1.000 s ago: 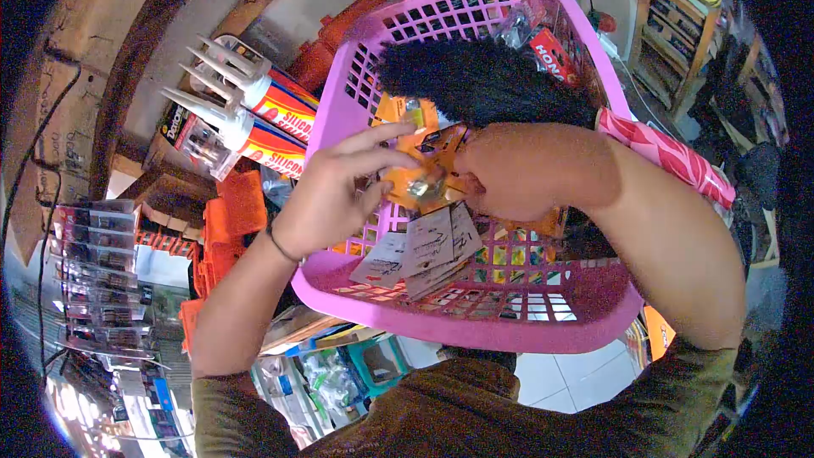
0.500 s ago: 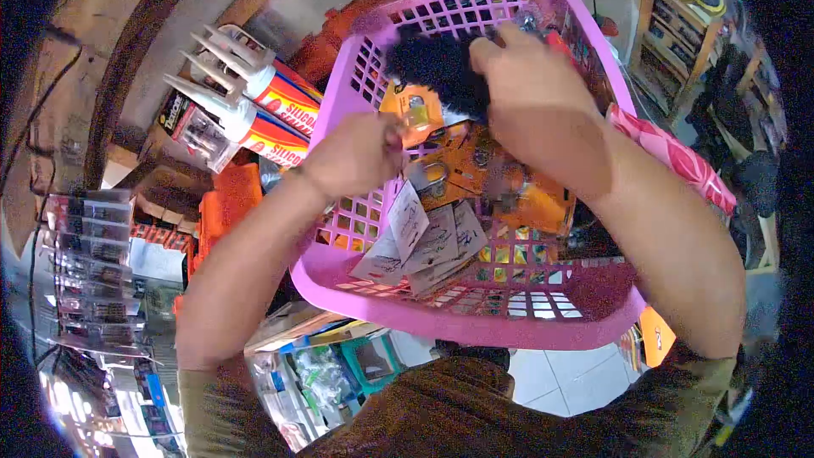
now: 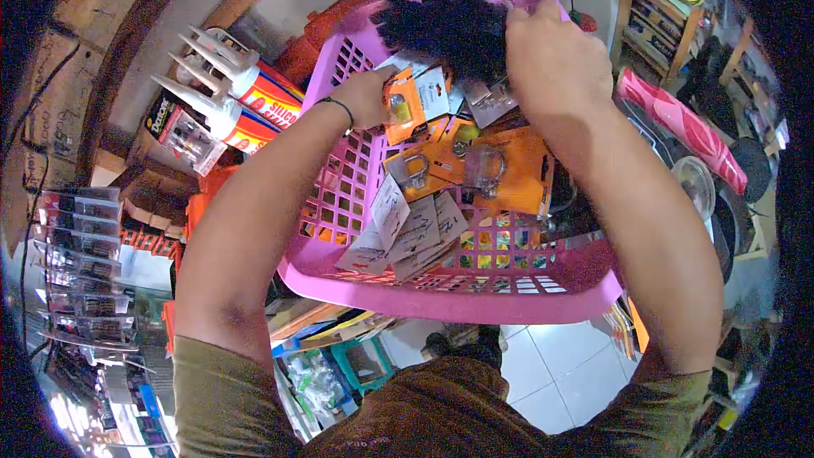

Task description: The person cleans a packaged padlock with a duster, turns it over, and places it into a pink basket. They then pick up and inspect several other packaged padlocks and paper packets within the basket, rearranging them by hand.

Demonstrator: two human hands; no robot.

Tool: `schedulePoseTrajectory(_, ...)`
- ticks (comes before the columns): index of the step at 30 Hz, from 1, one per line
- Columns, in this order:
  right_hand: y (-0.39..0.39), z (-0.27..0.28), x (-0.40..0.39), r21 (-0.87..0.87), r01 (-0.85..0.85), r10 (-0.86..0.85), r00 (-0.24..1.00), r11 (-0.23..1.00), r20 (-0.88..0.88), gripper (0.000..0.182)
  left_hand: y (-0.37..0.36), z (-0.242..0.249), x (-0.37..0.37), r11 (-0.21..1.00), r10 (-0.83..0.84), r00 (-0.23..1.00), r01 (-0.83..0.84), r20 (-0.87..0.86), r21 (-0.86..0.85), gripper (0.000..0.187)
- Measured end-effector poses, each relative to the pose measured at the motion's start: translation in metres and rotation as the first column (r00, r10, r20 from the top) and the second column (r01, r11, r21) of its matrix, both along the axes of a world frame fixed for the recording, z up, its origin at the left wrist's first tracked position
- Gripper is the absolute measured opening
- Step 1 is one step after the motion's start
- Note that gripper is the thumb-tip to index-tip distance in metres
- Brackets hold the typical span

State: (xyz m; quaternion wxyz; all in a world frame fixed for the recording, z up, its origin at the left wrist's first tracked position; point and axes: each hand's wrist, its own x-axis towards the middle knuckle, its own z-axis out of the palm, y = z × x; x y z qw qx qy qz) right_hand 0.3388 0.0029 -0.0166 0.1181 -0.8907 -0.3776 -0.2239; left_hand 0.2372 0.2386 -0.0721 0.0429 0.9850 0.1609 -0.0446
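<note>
A pink plastic basket (image 3: 441, 293) sits in front of me, filled with orange padlock cards (image 3: 500, 174), white paper tags (image 3: 407, 225) and a black fuzzy item (image 3: 445, 25) at the far end. My left hand (image 3: 365, 97) reaches into the basket's left side and grips an orange carded pack (image 3: 405, 102). My right hand (image 3: 555, 64) is closed on the black fuzzy item and lifts it above the cards.
Silicone sealant tubes (image 3: 242, 106) with white nozzles stand to the left of the basket. Packaged goods hang on a rack (image 3: 80, 263) at far left. A pink patterned roll (image 3: 682, 127) lies to the right. White floor tiles (image 3: 560, 373) show below.
Both hands moved toward the basket's far end. The right hand went from the padlock cards to the black fuzzy item and raised it; the left hand took hold of an orange pack.
</note>
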Motion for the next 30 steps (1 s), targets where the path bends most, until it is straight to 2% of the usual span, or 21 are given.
schedulePoseTrajectory(1,-0.001,0.0,0.0,0.0,0.005,-0.005,1.0,1.0,0.004,0.02,0.0,0.001,0.001,0.995,-0.006,1.0,0.006,0.002,-0.1,0.06)
schedulePoseTrajectory(2,-0.001,0.001,0.0,0.009,0.006,-0.005,1.0,1.0,-0.011,0.02,0.0,0.002,0.0,0.995,-0.011,1.0,0.012,0.006,-0.1,0.06)
schedulePoseTrajectory(4,-0.002,0.002,0.001,0.016,0.009,-0.008,1.0,1.0,-0.02,0.02,-0.007,0.007,-0.006,0.988,-0.075,0.997,0.072,0.023,0.139,0.062)
schedulePoseTrajectory(5,-0.003,0.002,0.002,0.016,-0.004,0.005,0.999,1.0,-0.035,0.021,-0.01,0.01,-0.006,0.988,-0.077,0.997,0.073,0.028,0.138,0.062)
schedulePoseTrajectory(7,-0.003,0.003,0.002,0.013,-0.02,0.02,0.999,1.0,-0.051,0.021,-0.018,0.019,-0.008,0.989,0.039,0.998,-0.046,0.051,0.143,0.061)
schedulePoseTrajectory(8,-0.003,0.004,0.002,0.003,-0.013,0.013,0.998,1.0,-0.057,0.021,-0.019,0.026,-0.011,0.996,-0.048,0.997,0.044,0.055,0.081,0.047)
schedulePoseTrajectory(9,-0.003,0.004,0.002,-0.006,-0.006,0.005,0.998,1.0,-0.064,0.022,-0.022,0.031,-0.013,0.996,-0.048,0.997,0.044,0.054,0.08,0.047)
schedulePoseTrajectory(11,-0.004,0.004,0.002,0.003,-0.012,0.012,0.999,1.0,-0.041,0.022,-0.028,0.039,-0.018,0.99,-0.058,0.991,0.072,0.119,-0.12,0.028)
schedulePoseTrajectory(12,-0.004,0.004,0.002,0.012,-0.02,0.02,1.0,1.0,-0.014,0.022,-0.037,0.044,-0.023,0.888,-0.098,0.991,0.131,0.096,-0.441,0.017)
schedulePoseTrajectory(13,-0.004,0.004,0.002,0.012,-0.018,0.019,1.0,1.0,-0.013,0.022,-0.049,0.049,-0.028,0.888,-0.099,0.99,0.132,0.098,-0.441,0.017)
schedulePoseTrajectory(15,-0.003,0.006,0.002,-0.011,-0.012,0.011,0.997,1.0,-0.081,0.023,-0.073,0.055,-0.041,0.939,-0.16,0.984,0.176,0.079,-0.294,0.015)
schedulePoseTrajectory(16,-0.003,0.007,0.003,-0.009,-0.01,0.009,0.997,1.0,-0.079,0.023,-0.08,0.055,-0.047,0.939,-0.162,0.983,0.179,0.081,-0.292,0.015)
schedulePoseTrajectory(18,-0.004,0.007,0.004,-0.058,-0.034,0.029,0.996,0.998,-0.089,0.022,-0.093,0.053,-0.055,0.881,-0.469,0.821,0.464,0.326,0.098,0.015)
schedulePoseTrajectory(19,-0.004,0.006,0.005,-0.057,-0.029,0.024,0.996,0.998,-0.089,0.022,-0.102,0.054,-0.058,0.878,-0.473,0.819,0.468,0.325,0.099,0.015)
schedulePoseTrajectory(21,-0.003,0.005,0.005,-0.037,-0.033,0.029,0.995,0.999,-0.091,0.022,-0.117,0.058,-0.06,0.938,-0.32,0.914,0.342,0.249,-0.048,0.013)
schedulePoseTrajectory(23,-0.002,0.004,0.004,-0.035,-0.024,0.021,0.995,0.999,-0.094,0.022,-0.11,0.046,-0.053,0.928,-0.338,0.894,0.369,0.292,-0.053,0.012)
schedulePoseTrajectory(25,-0.001,0.005,0.004,-0.031,-0.02,0.017,0.995,0.999,-0.095,0.021,-0.101,0.04,-0.04,0.878,-0.385,0.818,0.468,0.428,-0.104,0.012)
schedulePoseTrajectory(26,-0.002,0.006,0.005,-0.039,-0.026,0.021,0.994,0.999,-0.107,0.021,-0.098,0.039,-0.031,0.913,-0.23,0.93,0.308,0.288,-0.268,0.016)
schedulePoseTrajectory(27,-0.002,0.007,0.005,-0.046,-0.031,0.025,0.993,0.998,-0.119,0.021,-0.094,0.035,-0.021,0.914,-0.228,0.929,0.307,0.291,-0.264,0.016)
schedulePoseTrajectory(29,-0.002,0.007,0.004,-0.045,-0.024,0.019,0.994,0.999,-0.106,0.022,-0.082,0.023,-0.003,0.887,-0.457,0.841,0.405,0.289,0.223,0.029)
schedulePoseTrajectory(30,-0.004,0.007,0.004,-0.048,-0.014,0.01,0.995,0.999,-0.096,0.024,-0.072,0.017,0.005,0.886,-0.458,0.84,0.404,0.291,0.227,0.029)
